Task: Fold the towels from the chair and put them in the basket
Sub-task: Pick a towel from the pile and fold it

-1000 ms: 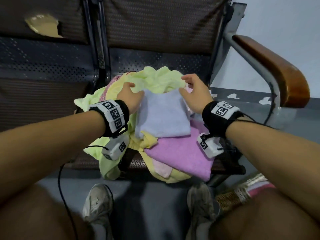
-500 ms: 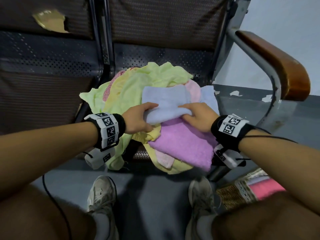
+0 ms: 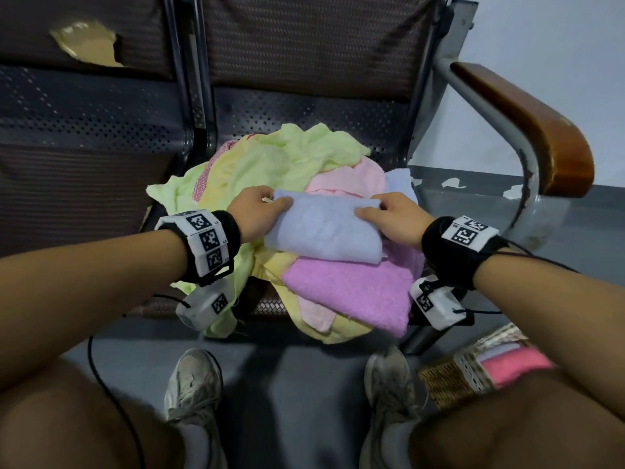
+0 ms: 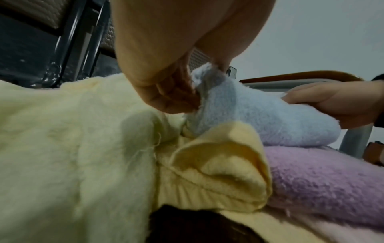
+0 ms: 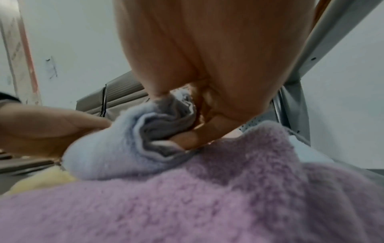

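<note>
A folded light blue towel (image 3: 324, 231) lies on top of a heap of towels on the chair seat (image 3: 267, 304). My left hand (image 3: 260, 211) pinches its left end (image 4: 207, 92), thumb on top. Its right end is gripped by my right hand (image 3: 385, 218), with fingers curled under the folded layers (image 5: 166, 125). Under it lie a purple towel (image 3: 355, 292), yellow towels (image 4: 218, 164) and a pale green one (image 3: 280, 157). The wicker basket (image 3: 453, 377) stands on the floor at lower right with pink and lilac towels (image 3: 514, 362) in it.
The chair has a perforated metal back (image 3: 304, 110) and a wooden armrest (image 3: 534, 126) on the right. A second seat (image 3: 77, 184) adjoins on the left. My shoes (image 3: 192, 384) and knees are below the seat's front edge.
The blue towel has been folded over again into a narrower bundle. Both hands moved from its far corners toward me and now hold its two ends.
</note>
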